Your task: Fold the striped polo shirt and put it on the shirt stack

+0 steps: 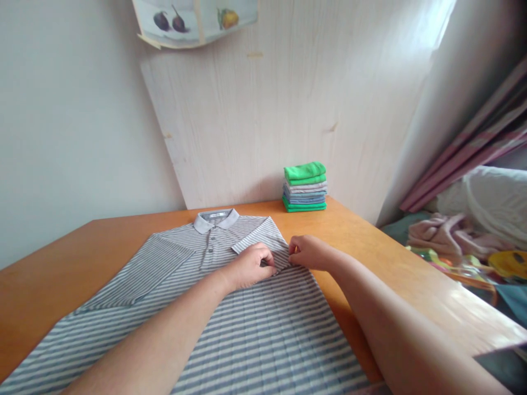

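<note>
A grey-and-white striped polo shirt (263, 329) lies front up on the table, its collar (216, 219) at the far end. Both sleeves are folded inward over the chest; the one on the left (135, 274) lies flat. My left hand (253, 267) rests on the sleeve on the right (263, 236), thumb and fingers closed on its lower edge. Just to the right, my right hand (304, 252) pinches the same sleeve's fold at the shirt's side edge. The fingertips of both hands are partly hidden.
An orange wooden table (362, 258) carries the shirt. At its back edge stands a stack of folded clothes (304, 187), green on top and bottom. A pale board (288, 109) leans behind, with a fruit picture above. Bedding and a pink blanket (448, 236) lie to the right.
</note>
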Tool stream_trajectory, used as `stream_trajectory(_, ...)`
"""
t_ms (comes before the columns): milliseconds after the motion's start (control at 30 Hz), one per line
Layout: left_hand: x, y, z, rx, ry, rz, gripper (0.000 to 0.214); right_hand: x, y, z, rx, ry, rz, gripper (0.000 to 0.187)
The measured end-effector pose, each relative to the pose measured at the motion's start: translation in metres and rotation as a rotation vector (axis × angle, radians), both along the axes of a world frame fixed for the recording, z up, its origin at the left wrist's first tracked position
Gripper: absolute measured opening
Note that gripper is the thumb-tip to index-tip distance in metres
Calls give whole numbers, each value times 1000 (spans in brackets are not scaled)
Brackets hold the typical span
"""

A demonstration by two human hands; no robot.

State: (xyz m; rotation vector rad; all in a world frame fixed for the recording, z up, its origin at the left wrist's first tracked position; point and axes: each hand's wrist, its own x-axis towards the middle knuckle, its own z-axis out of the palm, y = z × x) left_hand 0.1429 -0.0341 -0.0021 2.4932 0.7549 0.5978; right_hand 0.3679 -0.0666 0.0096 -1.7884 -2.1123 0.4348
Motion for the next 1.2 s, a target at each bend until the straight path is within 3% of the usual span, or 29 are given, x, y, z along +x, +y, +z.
stream_trajectory(133, 1, 0, 0, -48, -48, 8, 4, -1, 2, 1, 58, 55, -15, 11)
stream_trajectory(333, -3, 6, -2, -10, -116, 244, 9, -12, 4, 2, 184, 309, -99, 14)
stream_trajectory(500, -5, 21, -1, 111, -66, 266, 9, -18, -5, 8, 181, 113, -14, 11)
stream_trajectory(667, 11, 54, 9, 264, -4, 285, 16, -20, -14, 15, 167, -25, -26, 21)
stream_trajectory(900, 54, 103, 2, 269, 251, 283, 36, -6, -6, 19, 178, -55, -344, 25)
stream_trajectory(967, 62, 109, -4, 253, 309, 264, 41, -5, -7, 19, 197, -64, -292, 33)
stream_trajectory(1033, 68, 113, -9, 233, 366, 262, 47, -7, -10, 18, 195, -99, -147, 42)
stream_trajectory(1133, 70, 113, -14, 191, 433, 269, 61, -14, -17, 13, 106, -168, 69, 65)
stream_trajectory(1200, 69, 112, -15, 158, 468, 274, 69, -19, -23, 9, 21, -196, 130, 80)
